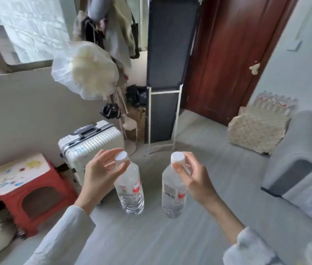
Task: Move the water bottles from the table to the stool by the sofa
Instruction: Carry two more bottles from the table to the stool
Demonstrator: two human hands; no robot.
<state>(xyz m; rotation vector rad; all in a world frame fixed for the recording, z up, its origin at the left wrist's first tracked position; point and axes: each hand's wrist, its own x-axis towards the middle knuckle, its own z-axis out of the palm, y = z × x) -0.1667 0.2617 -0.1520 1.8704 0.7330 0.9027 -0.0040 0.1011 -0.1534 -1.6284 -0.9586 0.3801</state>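
Nearest the camera, two pale sleeves reach forward over the grey floor (151, 241). The left hand (98, 175) pinches the white cap of the left water bottle (130, 190) between thumb and fingers, so the bottle hangs upright in the air above the floor. The right hand (195, 178) grips the neck and cap of the right water bottle (172, 194) the same way; it too hangs upright, clear of the floor. The two bottles are near each other but apart, each clear with a red and white label.

To the left, a red stool (31, 192) with a white, sticker-marked top stands against the wall, beside a bag at the lower left edge. Just behind the stool stands a white ribbed suitcase (92, 144). On the right, the grey arm of the sofa (300, 155) runs along the floor's right edge.

Farther back, a tall dark fabric wardrobe (167, 54) stands beside a reddish-brown door (233, 54), with clothes and a plastic-wrapped bundle (84, 71) hanging to its left.
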